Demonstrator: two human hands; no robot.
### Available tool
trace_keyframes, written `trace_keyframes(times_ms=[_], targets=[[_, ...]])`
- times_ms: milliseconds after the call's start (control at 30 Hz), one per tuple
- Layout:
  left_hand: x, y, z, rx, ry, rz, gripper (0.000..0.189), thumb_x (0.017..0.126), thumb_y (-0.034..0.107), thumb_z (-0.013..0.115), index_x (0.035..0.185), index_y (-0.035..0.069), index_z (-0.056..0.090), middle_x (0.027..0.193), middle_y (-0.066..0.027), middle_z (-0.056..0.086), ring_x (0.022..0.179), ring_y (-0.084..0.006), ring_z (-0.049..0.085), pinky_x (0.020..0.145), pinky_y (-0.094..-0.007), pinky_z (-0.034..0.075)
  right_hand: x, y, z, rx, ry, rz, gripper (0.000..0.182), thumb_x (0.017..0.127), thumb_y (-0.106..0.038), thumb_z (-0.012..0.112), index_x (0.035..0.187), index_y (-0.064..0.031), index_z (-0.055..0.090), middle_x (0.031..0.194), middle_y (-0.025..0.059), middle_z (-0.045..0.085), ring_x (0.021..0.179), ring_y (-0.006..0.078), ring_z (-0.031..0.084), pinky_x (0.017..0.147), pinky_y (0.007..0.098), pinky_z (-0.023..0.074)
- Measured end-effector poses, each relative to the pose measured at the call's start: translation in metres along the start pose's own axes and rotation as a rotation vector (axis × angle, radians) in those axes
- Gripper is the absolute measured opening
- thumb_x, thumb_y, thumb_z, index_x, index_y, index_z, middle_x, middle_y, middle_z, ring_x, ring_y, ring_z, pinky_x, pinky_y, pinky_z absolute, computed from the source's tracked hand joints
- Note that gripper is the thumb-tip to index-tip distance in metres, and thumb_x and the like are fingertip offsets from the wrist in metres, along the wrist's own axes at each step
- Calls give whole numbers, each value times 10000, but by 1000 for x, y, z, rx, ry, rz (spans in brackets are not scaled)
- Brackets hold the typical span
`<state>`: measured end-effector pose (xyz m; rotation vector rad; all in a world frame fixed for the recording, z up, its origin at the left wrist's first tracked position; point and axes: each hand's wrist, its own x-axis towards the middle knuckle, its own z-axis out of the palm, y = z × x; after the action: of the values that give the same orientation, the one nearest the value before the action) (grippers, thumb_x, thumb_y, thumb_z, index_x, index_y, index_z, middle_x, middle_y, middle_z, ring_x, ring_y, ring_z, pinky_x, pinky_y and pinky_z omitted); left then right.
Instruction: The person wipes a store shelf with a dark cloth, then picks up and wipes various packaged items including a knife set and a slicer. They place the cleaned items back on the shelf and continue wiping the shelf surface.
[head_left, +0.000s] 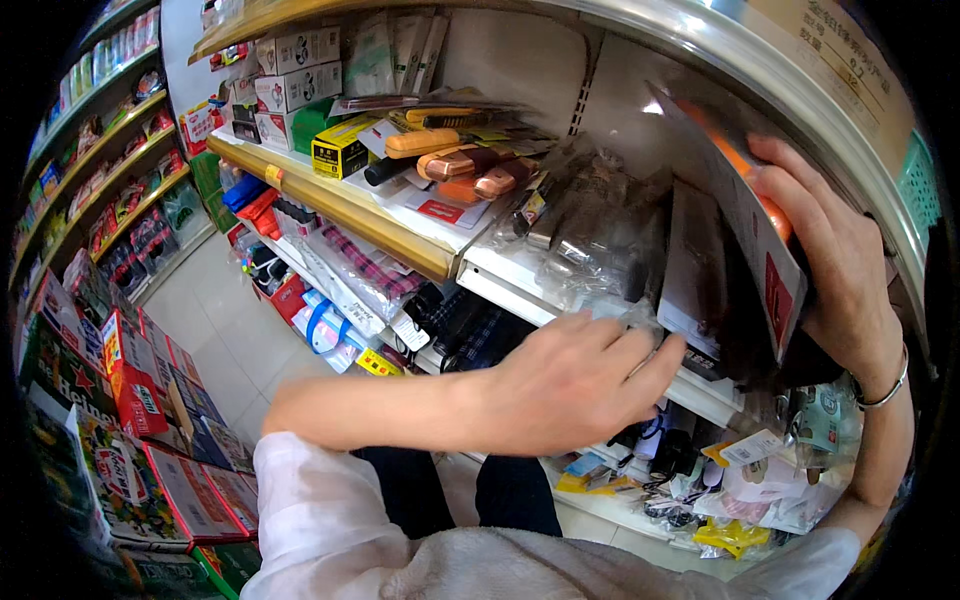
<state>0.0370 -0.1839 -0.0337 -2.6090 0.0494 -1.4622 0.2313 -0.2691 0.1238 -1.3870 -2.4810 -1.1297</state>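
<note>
My right hand (814, 232) grips a carded package (757, 247) with an orange item on it, tilted upright at the right of the shelf. Dark packaged goods (697, 262) stand just left of that card. My left hand (577, 382) is at the front edge of the white shelf, its fingers curled on a clear plastic package (637, 313); the fingertips are partly hidden. Behind it lies a blurred heap of clear-wrapped items (600, 217). Further left on the shelf are orange-and-brown handled tools (457, 161) and a yellow-and-black box (337, 155).
A metal shelf edge (675, 37) curves overhead, with a cardboard box (832, 67) above. Lower shelves hold folded textiles (367, 259) and bagged goods (780, 480). Stacked drink cartons (127, 480) stand at the left beside the tiled floor (217, 300).
</note>
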Motion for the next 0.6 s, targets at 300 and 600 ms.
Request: trace_keyframes(times_ms=[300,600], targets=[[-86,-126,-47,400,161,-319,586,650,76,757,1193,18,543,1131,-156,574,1009,-348,567,832,-413,482,31,-21,-21,315,-32,130,582,752,-106,683,1293,-74,471,1317,174,508,1089,342,585,893,391,502],[-73,-175,-48,517,135,-191,745,570,218,810,1237,80,509,1258,-119,505,1207,-286,445,986,-449,323,60,-25,18,1418,-35,521,501,834,-205,637,1283,-33,499,1283,179,528,1115,300,569,937,391,471]])
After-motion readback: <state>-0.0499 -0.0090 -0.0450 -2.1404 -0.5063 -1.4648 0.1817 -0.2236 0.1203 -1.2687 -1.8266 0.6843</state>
